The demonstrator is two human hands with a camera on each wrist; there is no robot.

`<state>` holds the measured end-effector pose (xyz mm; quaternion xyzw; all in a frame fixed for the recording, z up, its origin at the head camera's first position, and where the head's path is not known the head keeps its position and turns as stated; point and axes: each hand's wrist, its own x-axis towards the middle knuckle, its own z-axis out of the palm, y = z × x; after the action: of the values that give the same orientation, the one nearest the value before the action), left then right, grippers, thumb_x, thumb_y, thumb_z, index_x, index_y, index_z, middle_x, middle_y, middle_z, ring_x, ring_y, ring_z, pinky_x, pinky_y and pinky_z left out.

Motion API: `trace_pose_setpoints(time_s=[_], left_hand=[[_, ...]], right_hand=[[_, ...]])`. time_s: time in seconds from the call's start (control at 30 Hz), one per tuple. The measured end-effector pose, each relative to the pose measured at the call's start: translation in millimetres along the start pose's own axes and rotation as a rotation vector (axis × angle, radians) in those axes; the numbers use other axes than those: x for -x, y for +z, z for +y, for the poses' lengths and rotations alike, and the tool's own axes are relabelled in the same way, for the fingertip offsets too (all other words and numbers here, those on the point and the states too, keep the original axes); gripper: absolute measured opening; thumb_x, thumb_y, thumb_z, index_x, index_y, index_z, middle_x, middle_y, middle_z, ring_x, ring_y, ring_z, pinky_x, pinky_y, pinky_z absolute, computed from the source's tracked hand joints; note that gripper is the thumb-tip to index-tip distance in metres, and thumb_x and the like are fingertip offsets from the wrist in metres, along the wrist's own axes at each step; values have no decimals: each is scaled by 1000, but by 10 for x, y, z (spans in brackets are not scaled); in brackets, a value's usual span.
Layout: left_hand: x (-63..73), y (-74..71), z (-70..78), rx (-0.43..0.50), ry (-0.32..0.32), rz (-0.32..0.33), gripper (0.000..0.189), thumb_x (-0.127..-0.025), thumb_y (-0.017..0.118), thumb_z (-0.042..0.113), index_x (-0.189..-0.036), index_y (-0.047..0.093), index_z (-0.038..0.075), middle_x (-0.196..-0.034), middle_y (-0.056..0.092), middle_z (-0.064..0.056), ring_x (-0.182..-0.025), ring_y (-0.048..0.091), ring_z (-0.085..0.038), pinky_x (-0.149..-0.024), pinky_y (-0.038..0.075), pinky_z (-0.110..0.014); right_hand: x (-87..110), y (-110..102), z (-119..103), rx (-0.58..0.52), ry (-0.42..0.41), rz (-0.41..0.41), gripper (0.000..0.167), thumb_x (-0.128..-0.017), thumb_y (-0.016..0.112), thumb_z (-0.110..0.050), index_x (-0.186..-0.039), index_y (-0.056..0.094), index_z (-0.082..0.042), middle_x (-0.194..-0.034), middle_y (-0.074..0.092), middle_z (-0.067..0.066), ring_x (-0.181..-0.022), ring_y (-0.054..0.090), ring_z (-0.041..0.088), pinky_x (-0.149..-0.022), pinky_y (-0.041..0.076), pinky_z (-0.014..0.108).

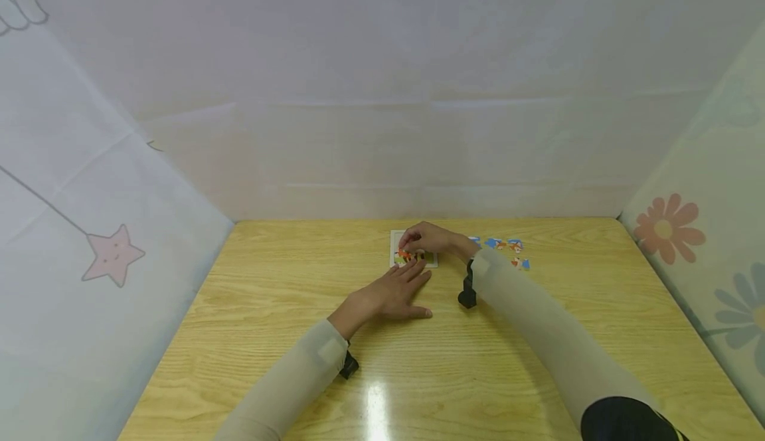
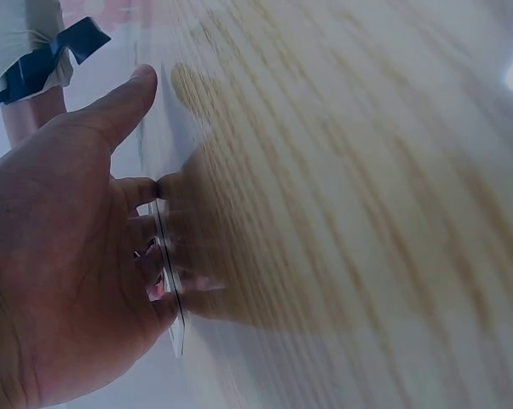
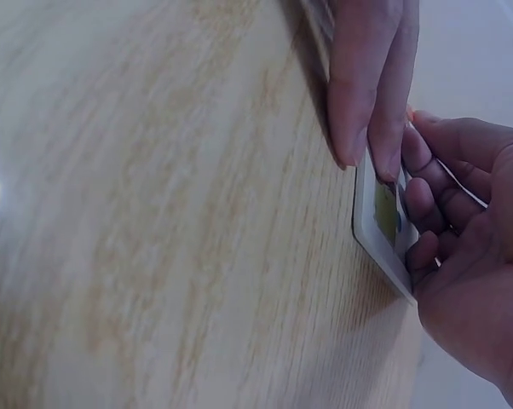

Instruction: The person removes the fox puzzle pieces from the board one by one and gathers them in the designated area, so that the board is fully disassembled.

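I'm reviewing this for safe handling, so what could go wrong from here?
The right sleeve passes close to the loose puzzle pieces and could sweep some aside.
The left hand touches the white frame at its near edge, so a harder push might slide it.
The right hand works low over the frame and might nudge the picture inside.

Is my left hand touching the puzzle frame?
Touching. The right wrist view shows your left hand with its fingertips over the puzzle frame, one resting on it.

Wooden table point(image 1: 442, 354): 1 puzzle board point(image 1: 392, 248), loose pieces point(image 1: 516, 246)
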<state>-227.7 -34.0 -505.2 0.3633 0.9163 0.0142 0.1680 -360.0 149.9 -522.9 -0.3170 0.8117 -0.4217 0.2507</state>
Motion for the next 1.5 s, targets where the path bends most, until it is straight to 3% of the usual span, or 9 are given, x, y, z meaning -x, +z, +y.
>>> trace_pose_setpoints(time_s=[0.3, 0.8, 1.13, 1.5], left_hand=[[-7, 20, -15, 1, 10, 6, 92, -104, 51, 68, -171, 19, 14, -179, 7, -9, -165, 8, -28, -131, 19, -53], [-13, 30, -17, -10, 12, 7, 92, -104, 50, 67, -171, 18, 13, -179, 7, -11, -165, 7, -29, -131, 19, -53], [-7, 24, -1, -3, 10, 5, 93, -104, 52, 67, -171, 20, 13, -179, 8, -10, -165, 8, -29, -131, 19, -54], [-10, 10, 12, -9, 8, 7, 93, -103, 53, 67, -171, 21, 12, -179, 8, -11, -165, 9, -29, -131, 19, -54]], right_hand=[[-15, 43, -7, -40, 4, 35, 18, -108, 62, -8, -120, 72, 0, -111, 73, 13, -95, 66, 19, -85, 55, 32], [-26, 100, -4, -114, -6, 116, 17, -106, 63, -5, -117, 73, 4, -102, 73, 21, -81, 64, 28, -76, 55, 38], [8, 77, -17, -122, 20, 158, 17, -106, 64, -6, -117, 73, 2, -99, 75, 13, -83, 67, 25, -75, 57, 35], [54, 3, -10, -118, 36, 231, 16, -106, 63, -5, -116, 75, -2, -104, 77, 11, -81, 64, 26, -71, 55, 39]])
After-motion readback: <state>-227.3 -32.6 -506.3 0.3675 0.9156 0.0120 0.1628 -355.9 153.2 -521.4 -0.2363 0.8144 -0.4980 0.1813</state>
